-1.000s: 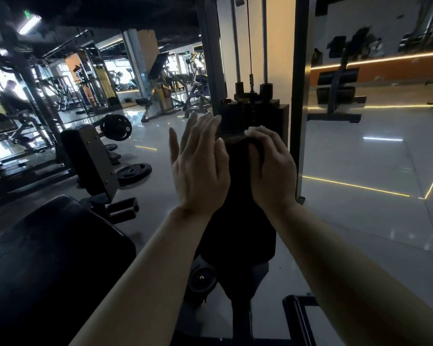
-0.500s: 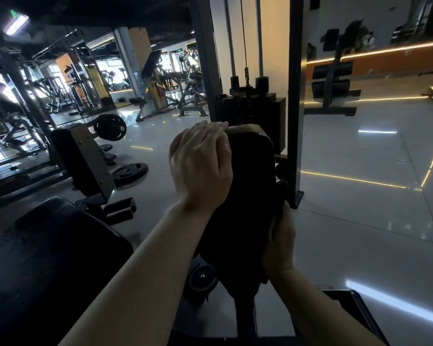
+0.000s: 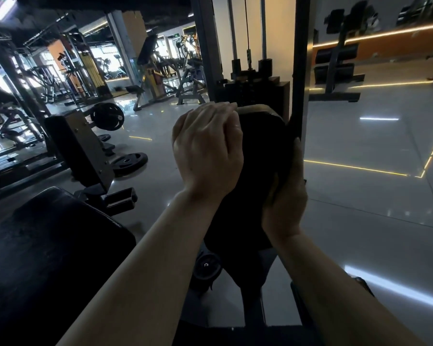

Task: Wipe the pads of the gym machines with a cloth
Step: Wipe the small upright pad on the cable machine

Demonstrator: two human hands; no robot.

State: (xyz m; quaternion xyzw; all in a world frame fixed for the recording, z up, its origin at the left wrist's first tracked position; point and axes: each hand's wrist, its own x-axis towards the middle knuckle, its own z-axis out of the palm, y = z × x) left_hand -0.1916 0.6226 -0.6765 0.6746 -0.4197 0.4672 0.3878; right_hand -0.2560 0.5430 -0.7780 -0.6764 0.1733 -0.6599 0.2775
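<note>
a: where is the black pad (image 3: 258,156) the person is working on?

b: upright between the two hands, mounted on a post, with the weight stack (image 3: 256,92) just beyond its top edge.

a: and the left hand (image 3: 208,151)?

b: it lies over the pad's upper left edge, back of the hand to the camera, fingers bent over the top corner. whether they close round the edge or only press on it cannot be told.

a: the right hand (image 3: 286,196)?

b: lower down on the opposite edge, thumb on the near face and fingers gone behind, so it clamps the pad's side. something dark sits under that grip, but the cloth itself cannot be made out against the black padding.

a: what lies around the grip?

b: left of the left forearm, a broad black bench pad (image 3: 48,245). farther out on that side, weight plates (image 3: 129,162) lie on the glossy floor (image 3: 360,183). right of the right hand stands the machine's dark upright (image 3: 299,71).
</note>
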